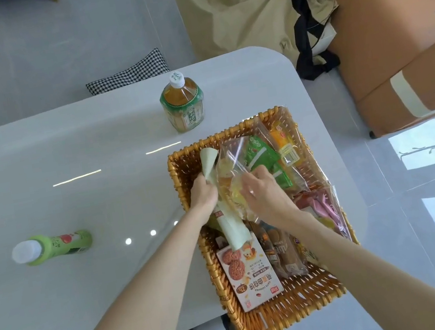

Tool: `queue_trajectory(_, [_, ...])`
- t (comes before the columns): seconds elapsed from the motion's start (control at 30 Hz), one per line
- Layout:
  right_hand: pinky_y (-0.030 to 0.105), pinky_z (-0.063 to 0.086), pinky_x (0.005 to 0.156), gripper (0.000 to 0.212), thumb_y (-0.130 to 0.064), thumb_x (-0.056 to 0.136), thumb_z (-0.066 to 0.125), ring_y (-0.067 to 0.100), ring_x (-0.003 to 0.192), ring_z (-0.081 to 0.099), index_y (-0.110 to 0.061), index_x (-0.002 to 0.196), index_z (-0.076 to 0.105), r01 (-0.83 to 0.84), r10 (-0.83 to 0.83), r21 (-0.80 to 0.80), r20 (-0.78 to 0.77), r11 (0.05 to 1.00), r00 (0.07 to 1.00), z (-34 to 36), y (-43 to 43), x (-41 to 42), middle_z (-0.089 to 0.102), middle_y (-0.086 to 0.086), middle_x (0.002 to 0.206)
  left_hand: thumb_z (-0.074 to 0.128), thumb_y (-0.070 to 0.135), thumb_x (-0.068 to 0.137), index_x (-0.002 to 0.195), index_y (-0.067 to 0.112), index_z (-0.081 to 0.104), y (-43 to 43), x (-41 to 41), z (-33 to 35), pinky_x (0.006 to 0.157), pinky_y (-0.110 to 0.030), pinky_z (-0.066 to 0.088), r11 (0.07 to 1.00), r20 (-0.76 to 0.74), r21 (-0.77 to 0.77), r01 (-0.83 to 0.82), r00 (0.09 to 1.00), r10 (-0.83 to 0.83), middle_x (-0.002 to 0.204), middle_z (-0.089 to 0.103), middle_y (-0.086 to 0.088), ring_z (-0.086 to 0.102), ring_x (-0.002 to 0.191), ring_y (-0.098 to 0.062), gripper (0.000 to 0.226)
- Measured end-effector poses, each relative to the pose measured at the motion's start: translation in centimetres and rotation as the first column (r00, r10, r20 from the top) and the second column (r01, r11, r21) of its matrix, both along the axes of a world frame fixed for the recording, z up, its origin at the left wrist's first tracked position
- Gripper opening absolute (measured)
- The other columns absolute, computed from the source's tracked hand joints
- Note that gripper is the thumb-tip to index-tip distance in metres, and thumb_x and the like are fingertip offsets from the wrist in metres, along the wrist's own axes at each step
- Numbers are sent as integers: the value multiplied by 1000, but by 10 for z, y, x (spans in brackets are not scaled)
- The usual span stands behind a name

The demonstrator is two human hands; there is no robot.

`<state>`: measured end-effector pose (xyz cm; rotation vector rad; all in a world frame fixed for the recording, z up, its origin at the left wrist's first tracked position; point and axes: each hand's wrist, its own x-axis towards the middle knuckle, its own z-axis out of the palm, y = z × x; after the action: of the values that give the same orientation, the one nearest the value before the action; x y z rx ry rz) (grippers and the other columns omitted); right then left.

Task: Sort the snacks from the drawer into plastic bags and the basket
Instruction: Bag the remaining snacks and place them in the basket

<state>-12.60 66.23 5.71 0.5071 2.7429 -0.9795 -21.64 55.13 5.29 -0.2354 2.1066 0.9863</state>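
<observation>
At the surface's near right corner, the woven wicker basket (268,327) already holds a white oat-cookie box (248,272) and several bagged packets; the left hand (204,193) grips a pale green roll (229,221); the right hand (265,194) pinches a clear plastic bag (233,162) of yellow snacks above the basket; sorting looks nearly finished.

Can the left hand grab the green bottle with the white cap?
Probably not yet: the left hand has its grip round the pale green roll of bags. The white table between it and the green plastic bottle looks bare.
</observation>
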Motion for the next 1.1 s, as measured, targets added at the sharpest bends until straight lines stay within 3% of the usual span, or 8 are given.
queue_trajectory(0.07, [39,49,73,16,-12,102,33,27,90,51,-6,104,48,105,-103,-20,90,994,991,-7,-3,-1,48,12,113,26,13,103,135,11,40,-4,3,-2,48,-20,35,1000,-34,3,7,999,-7,85,50,-4,46,61,-11,35])
queue_trajectory(0.17, [36,44,52,12,-9,102,28,25,64,52,-10,105,39,145,-125,-100,186,984,975,-9,-8,-6,53,10,84,26,16,104,142,11,36,-10,17,-3,52,-23,41,997,-110,35,-65,992,68,96,55,-6,57,74,-18,39])
queue_trajectory(0.3, [28,25,42,9,-7,102,27,16,48,37,-14,98,31,112,-56,-147,341,983,938,-8,0,-20,44,4,66,28,14,103,138,7,42,-9,24,-10,85,-44,50,992,-194,38,-121,973,126,119,58,-20,59,107,-37,38])
queue_trajectory(0.53, [30,24,43,6,-7,102,28,16,49,34,-7,101,34,79,-11,-154,401,985,916,-8,6,-28,39,3,68,45,16,97,143,18,35,-14,0,-7,76,-31,49,996,-12,85,-1,1000,2,116,58,-5,59,95,-19,48])
queue_trajectory(0.73, [31,29,46,5,-13,102,31,19,55,42,-13,102,36,175,-109,-128,412,976,905,-7,2,-17,49,6,75,45,22,100,148,22,31,-38,6,20,81,-20,45,979,-205,201,-19,977,61,145,45,0,54,111,-10,49])
queue_trajectory(0.9, [32,53,62,27,-41,97,50,16,78,62,-19,111,54,221,-218,-17,99,975,971,30,8,6,60,-10,98,51,17,97,141,16,39,-64,26,28,95,-25,42,992,-357,102,-74,928,106,140,45,-4,51,116,-13,46])
queue_trajectory(1.0, [32,53,76,21,-29,97,52,16,103,58,-17,113,58,371,-360,52,-152,927,921,39,15,42,59,-6,113,52,19,97,145,17,34,-74,38,26,107,-39,40,998,-275,60,-21,961,37,145,41,-4,44,130,-23,52])
queue_trajectory(1.1, [41,48,91,28,-20,94,54,21,119,40,-18,122,52,485,-463,144,-163,862,871,32,22,74,48,2,131,52,24,97,151,20,21,-76,52,25,109,-42,37,998,-164,51,49,986,-40,153,33,-3,38,137,-23,62])
